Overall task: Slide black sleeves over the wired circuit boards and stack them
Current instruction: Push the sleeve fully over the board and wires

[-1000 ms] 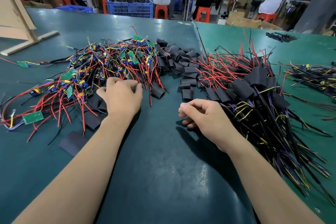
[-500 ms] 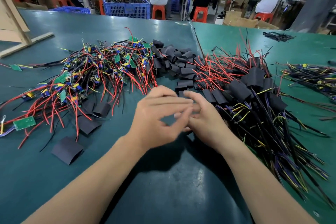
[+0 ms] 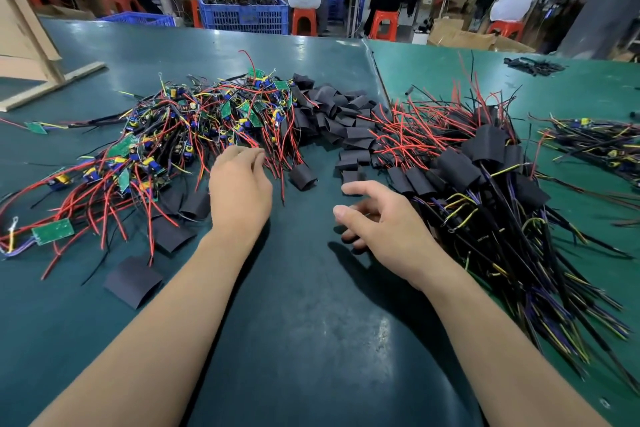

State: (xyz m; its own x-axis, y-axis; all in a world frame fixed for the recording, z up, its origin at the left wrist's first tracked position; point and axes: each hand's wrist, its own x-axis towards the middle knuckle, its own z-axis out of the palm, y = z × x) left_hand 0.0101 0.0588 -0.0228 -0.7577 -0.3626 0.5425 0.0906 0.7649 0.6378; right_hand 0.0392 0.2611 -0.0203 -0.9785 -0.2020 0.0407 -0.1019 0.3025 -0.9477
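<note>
A tangle of wired circuit boards (image 3: 194, 135), green boards with red, black and yellow wires, lies at the left. My left hand (image 3: 239, 191) is at its near edge, fingers curled down onto red wires; the fingertips are hidden. Loose black sleeves (image 3: 332, 114) are heaped behind the middle, and one sleeve (image 3: 303, 177) lies just right of my left hand. Sleeved boards (image 3: 485, 177) are stacked at the right with their wires fanned toward me. My right hand (image 3: 381, 222) hovers beside that stack, fingers loosely bent, holding nothing.
Flat sleeves (image 3: 133, 281) lie near my left forearm on the green table (image 3: 311, 322). More wired parts (image 3: 595, 142) sit at the far right. A wooden frame (image 3: 31, 55) stands at the back left. Beyond the table are a blue crate (image 3: 246, 10) and seated people.
Half a second ago both hands met in the middle. My left hand has since moved back left to the wired boards, and my right hand has drawn slightly right with its fingers loosened.
</note>
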